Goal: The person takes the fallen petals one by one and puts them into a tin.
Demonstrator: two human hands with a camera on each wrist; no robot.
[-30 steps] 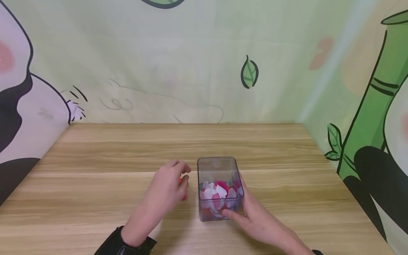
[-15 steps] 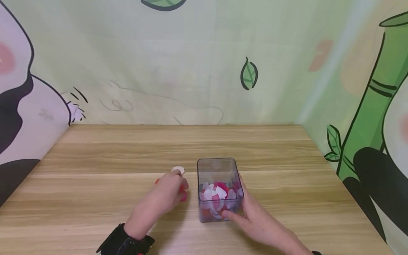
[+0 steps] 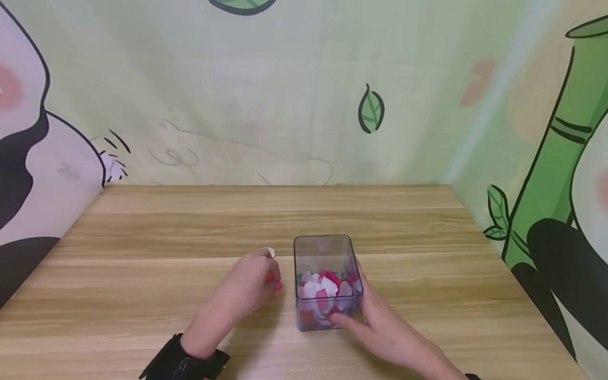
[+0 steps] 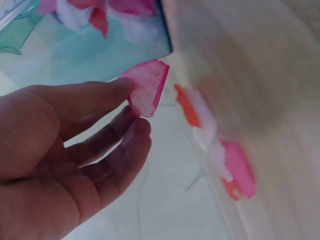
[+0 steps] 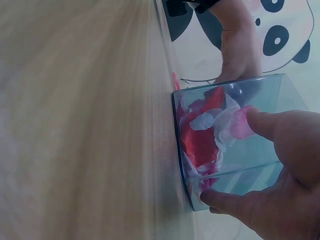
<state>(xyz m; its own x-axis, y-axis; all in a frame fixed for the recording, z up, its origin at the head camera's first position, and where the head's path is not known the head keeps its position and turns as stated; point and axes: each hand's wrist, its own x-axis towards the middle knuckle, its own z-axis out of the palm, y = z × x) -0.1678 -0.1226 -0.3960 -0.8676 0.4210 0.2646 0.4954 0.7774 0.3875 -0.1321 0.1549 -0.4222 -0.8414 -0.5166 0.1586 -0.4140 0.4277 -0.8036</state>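
My left hand (image 3: 249, 279) is low over the table, just left of a clear, grey-tinted plastic box (image 3: 324, 248). Between its thumb and fingers it pinches a thin pink petal (image 4: 149, 87), seen best in the left wrist view. Loose petals lie beside that hand: a white petal (image 3: 269, 252) past the fingers, an orange petal (image 4: 188, 106) and a bright pink petal (image 4: 239, 167). My right hand (image 3: 380, 319) grips the box from the right, thumb on its front wall. White, pink and red petals (image 3: 328, 286) are heaped at the box's bottom.
The wood-grain table (image 3: 142, 221) reaches back to a printed backdrop (image 3: 266, 95) with a panda, leaves and bamboo. A black band (image 3: 185, 361) circles the left wrist. The open-topped box stands between the two hands.
My left hand has come down slightly to the left onto the loose petals, and now holds a pink petal. The right hand and the box stay in place.
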